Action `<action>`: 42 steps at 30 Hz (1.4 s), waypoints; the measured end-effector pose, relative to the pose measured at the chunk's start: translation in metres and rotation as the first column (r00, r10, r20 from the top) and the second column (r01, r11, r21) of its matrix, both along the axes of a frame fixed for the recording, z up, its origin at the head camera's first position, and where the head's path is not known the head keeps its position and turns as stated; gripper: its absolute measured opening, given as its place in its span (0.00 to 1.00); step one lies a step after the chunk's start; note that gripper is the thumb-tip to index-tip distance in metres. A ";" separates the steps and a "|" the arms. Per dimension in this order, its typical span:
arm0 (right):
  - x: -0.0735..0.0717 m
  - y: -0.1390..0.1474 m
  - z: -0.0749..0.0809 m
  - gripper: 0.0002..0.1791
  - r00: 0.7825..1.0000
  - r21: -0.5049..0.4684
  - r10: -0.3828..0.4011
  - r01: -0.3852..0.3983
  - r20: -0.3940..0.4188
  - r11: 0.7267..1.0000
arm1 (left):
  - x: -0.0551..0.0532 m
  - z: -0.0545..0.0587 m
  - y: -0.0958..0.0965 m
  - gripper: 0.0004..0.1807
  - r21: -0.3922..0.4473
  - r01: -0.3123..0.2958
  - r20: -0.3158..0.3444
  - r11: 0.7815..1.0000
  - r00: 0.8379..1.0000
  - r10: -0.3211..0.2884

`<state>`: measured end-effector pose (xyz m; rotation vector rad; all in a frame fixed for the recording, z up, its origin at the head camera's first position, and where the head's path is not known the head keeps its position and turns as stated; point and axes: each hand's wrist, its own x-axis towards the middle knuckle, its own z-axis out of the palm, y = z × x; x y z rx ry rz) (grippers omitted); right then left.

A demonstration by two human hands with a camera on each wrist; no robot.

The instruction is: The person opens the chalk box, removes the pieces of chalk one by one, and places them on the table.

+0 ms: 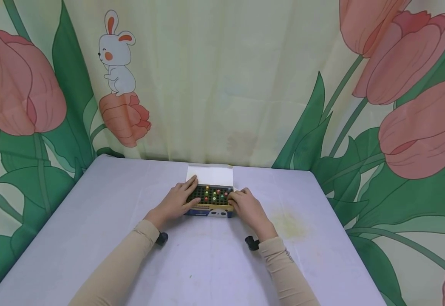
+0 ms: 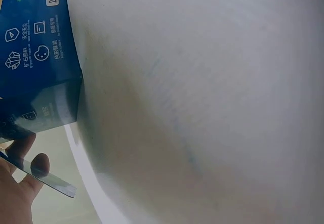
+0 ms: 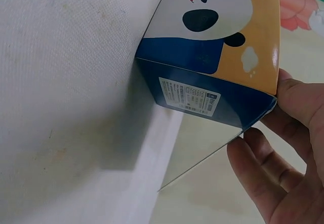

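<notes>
Fingers of the left hand (image 1: 174,202) spread, fairly straight, over the left end of an open box (image 1: 203,211) in the head view; the right hand (image 1: 248,209) bends round its right end. Colored sticks (image 1: 214,198) stand inside; its white lid (image 1: 210,175) rests back on the table (image 1: 199,263). Left wrist: fingertips beside a thin flap (image 2: 61,186). Right wrist: thumb and fingers grip the box's corner, near a barcode label (image 3: 190,96).

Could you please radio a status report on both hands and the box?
Left hand touching box, left end; right hand gripping right end. Lid open, colored pieces inside. No obstruction visible.
</notes>
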<state>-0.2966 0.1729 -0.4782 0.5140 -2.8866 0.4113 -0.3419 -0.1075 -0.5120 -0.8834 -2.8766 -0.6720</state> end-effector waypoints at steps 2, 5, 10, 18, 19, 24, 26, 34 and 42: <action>0.000 0.000 0.000 0.07 1.000 0.003 0.000 0.000 0.000 1.000 | 0.000 0.000 0.001 0.43 -0.004 -0.003 0.005 1.000 1.000 0.003; 0.002 0.002 -0.001 0.07 1.000 0.004 -0.017 0.017 0.008 1.000 | -0.001 -0.001 0.003 0.43 -0.016 0.013 0.009 1.000 1.000 -0.013; 0.004 0.008 -0.002 0.07 0.998 -0.017 -0.061 0.061 0.019 0.998 | -0.004 0.000 0.009 0.43 -0.033 0.040 0.003 0.999 0.999 -0.040; -0.003 0.006 0.004 0.08 0.999 -0.053 -0.044 0.044 0.007 0.998 | -0.007 0.009 0.007 0.43 -0.035 0.024 0.014 0.999 1.000 -0.023; -0.003 0.006 0.005 0.08 0.999 -0.050 -0.043 0.044 0.003 0.998 | -0.007 0.009 0.007 0.43 -0.035 0.025 0.010 0.999 1.000 -0.025; -0.004 0.005 0.008 0.09 0.999 -0.037 -0.046 0.047 0.015 0.998 | -0.008 0.008 0.005 0.43 -0.040 0.026 0.012 0.999 1.000 -0.026; -0.005 0.005 0.008 0.09 0.999 -0.035 -0.049 0.049 0.022 0.998 | -0.008 0.008 0.005 0.43 -0.036 0.027 0.012 0.999 1.000 -0.027; -0.006 0.002 0.008 0.11 0.998 -0.063 -0.045 0.048 0.044 0.997 | -0.005 0.005 0.001 0.43 -0.011 0.020 0.017 1.000 1.000 -0.020; -0.006 0.002 0.004 0.11 0.997 -0.070 -0.052 0.056 0.065 0.996 | -0.001 0.000 -0.002 0.43 0.005 0.021 0.028 1.000 0.999 -0.021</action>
